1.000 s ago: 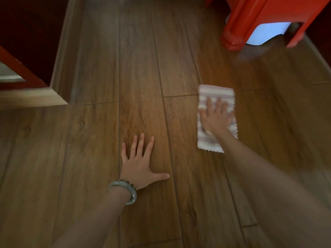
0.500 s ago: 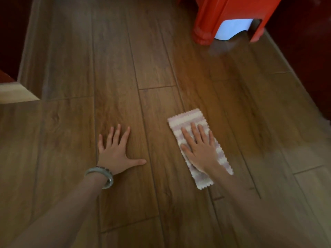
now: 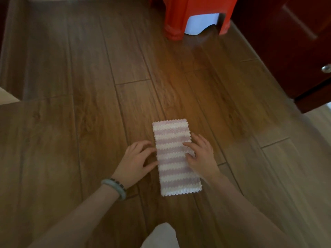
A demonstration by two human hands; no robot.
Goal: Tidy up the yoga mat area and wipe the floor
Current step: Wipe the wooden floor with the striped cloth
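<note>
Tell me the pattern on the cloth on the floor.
Pale pink and white stripes run across the cloth, which has zigzag-cut edges; seen in the head view.

Dim, warm indoor light. I note a soft orange sheen on the floor point(image 3: 179, 83) mid-frame, dark corners, and a pale bright patch beneath the red stool point(image 3: 174, 24). Focus soft throughout; wide-angle bending at the edges.

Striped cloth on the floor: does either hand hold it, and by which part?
The cloth lies flat. The left hand touches its left long edge, the right hand its right edge; whether either pinches it cannot be told.
</note>
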